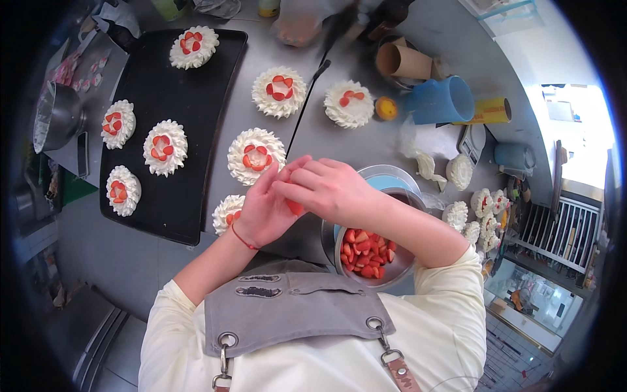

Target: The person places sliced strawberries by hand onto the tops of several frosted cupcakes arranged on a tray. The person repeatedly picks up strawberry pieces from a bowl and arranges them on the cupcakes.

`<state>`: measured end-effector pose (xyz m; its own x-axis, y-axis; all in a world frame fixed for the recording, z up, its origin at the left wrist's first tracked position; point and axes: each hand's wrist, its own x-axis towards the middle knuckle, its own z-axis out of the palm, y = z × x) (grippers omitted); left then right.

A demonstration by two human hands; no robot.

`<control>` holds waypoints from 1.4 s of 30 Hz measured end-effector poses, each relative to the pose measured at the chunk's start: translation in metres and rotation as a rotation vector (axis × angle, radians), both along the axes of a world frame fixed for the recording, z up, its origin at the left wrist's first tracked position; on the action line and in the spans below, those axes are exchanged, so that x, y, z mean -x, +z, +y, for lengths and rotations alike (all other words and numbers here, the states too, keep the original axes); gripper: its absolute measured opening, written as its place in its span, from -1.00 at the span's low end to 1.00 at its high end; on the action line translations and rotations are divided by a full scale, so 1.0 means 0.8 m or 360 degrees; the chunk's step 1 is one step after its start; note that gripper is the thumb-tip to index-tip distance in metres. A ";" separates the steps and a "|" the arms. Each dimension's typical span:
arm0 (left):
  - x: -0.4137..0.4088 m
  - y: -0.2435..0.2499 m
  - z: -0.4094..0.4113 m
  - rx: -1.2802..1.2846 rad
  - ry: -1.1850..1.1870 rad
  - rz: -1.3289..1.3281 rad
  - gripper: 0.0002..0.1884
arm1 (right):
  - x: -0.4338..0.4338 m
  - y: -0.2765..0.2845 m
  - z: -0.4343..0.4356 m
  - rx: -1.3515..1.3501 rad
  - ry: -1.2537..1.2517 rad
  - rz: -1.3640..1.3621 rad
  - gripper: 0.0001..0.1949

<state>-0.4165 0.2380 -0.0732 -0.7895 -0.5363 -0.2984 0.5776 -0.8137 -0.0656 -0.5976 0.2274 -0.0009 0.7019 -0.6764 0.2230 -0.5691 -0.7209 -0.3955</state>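
My left hand (264, 210) is cupped, with cut strawberry pieces (294, 207) in its palm. Over that palm my right hand (328, 188) bends its fingers down onto the strawberries; its fingertips are partly hidden, so whether they pinch a piece cannot be told. Just beyond the hands is a cream-piped round cake (236, 157) with a ring of strawberry pieces. Another decorated cake (226, 211) is partly covered by my left hand. Below my right forearm, a metal bowl (404, 272) holds many cut strawberries (366, 252).
A black baking tray (196, 105) at left carries several decorated cakes. Farther off are a cake with fewer strawberry pieces (349, 104), a blue plastic jug (441, 101), an orange fruit half (386, 108) and a kitchen scale (472, 142). More cream cakes (487, 220) stand at right.
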 end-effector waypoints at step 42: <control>-0.002 0.011 -0.010 -0.0051 0.0124 -0.0048 -0.37 | 0.032 -0.009 0.016 -0.0610 -0.0415 -0.0149 -0.68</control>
<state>-0.4147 0.2303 -0.0640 -0.7363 -0.5854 -0.3393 0.6409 -0.7642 -0.0723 -0.6234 0.2400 -0.0078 0.4863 -0.8735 -0.0230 -0.6610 -0.3505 -0.6635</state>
